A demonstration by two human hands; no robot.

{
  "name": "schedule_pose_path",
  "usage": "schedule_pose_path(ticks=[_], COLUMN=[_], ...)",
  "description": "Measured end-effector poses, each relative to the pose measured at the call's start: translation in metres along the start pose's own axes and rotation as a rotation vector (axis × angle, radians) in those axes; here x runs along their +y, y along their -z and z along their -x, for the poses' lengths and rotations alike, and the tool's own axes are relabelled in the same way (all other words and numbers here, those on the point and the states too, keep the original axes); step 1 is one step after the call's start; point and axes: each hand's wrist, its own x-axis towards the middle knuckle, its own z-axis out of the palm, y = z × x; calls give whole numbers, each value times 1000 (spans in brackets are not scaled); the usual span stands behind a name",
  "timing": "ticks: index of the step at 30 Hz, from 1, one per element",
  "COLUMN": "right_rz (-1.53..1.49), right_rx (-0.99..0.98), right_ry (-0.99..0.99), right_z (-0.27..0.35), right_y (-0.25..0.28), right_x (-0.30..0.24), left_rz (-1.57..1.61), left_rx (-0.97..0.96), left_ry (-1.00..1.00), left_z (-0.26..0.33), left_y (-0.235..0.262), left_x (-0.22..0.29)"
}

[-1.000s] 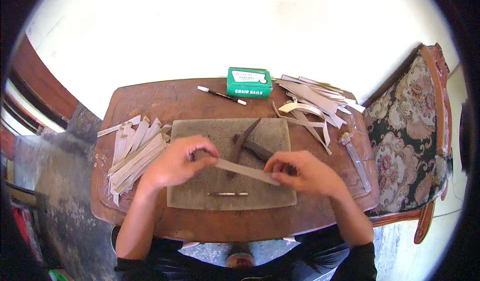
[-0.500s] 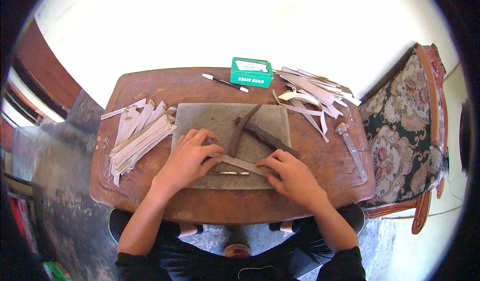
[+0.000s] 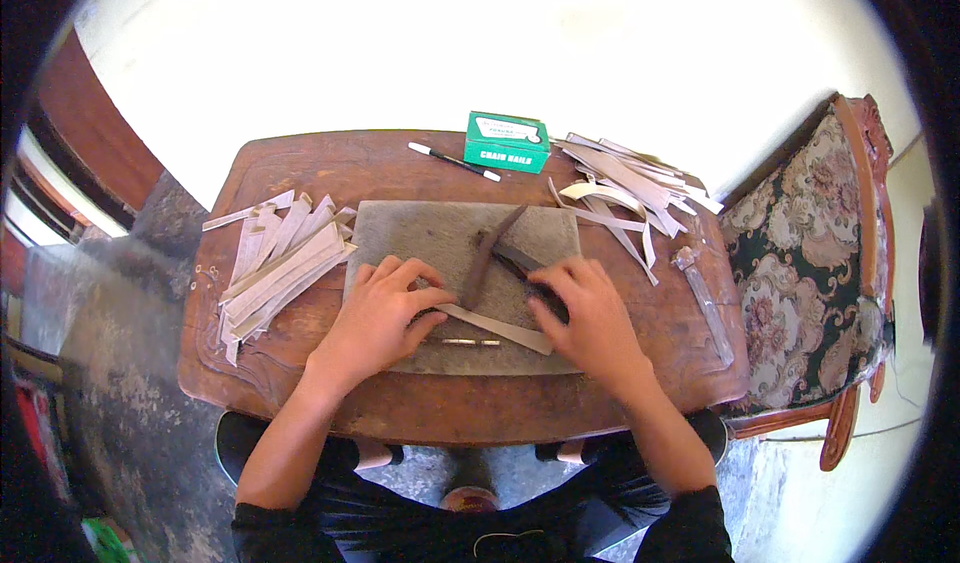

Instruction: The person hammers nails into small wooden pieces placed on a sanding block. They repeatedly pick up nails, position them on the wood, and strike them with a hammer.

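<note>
My left hand (image 3: 385, 313) pinches the left end of a thin grey-beige strip (image 3: 500, 329) between thumb and fingers. The strip slants down to the right, low over a grey stone slab (image 3: 400, 228). Over the dark handle of a hammer (image 3: 485, 263) is my right hand (image 3: 588, 313), fingers curved and apart; the handle shows between thumb and forefinger, and its far end is hidden beneath the hand. The hammer's long curved head lies on the slab. Just below the strip lie small narrow shiny pieces (image 3: 471, 342), too small to name.
On the carved wooden table (image 3: 450, 408), a bundle of strips (image 3: 285, 268) lies left and looser strips (image 3: 635, 188) back right. A green nail box (image 3: 506, 143) and a marker pen (image 3: 453, 162) are at the back. A narrow greyish bar (image 3: 705, 308) lies right, near a floral chair (image 3: 800, 263).
My right hand has let go of the strip's right end and moved up onto the hammer handle. My left hand keeps its pinch, and the hammer has not visibly moved.
</note>
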Motion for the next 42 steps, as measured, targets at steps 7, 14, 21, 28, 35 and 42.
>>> schedule_pose_path(ticks=[7,14,21,28,35,42], right_rz=[-84,-140,-59,-155,-236,-193], right_rx=[28,160,132,-153,-121,-115], right_ry=[-87,-191,-226,-26,-72,-93], right_z=[-23,-25,-22,8,12,17], right_y=[-28,-30,-27,-20,-23,-22], right_x=[29,32,30,-15,-16,-11], left_rz=[-3,98,190,235,294,249], left_rx=[-35,-66,-166,-113,-65,78], left_ry=[12,-19,-11,27,114,-3], left_z=[-1,-6,-16,-8,-9,-10], left_y=[-3,-6,-5,7,9,-13], left_x=[-3,-16,-22,-26,-30,-34])
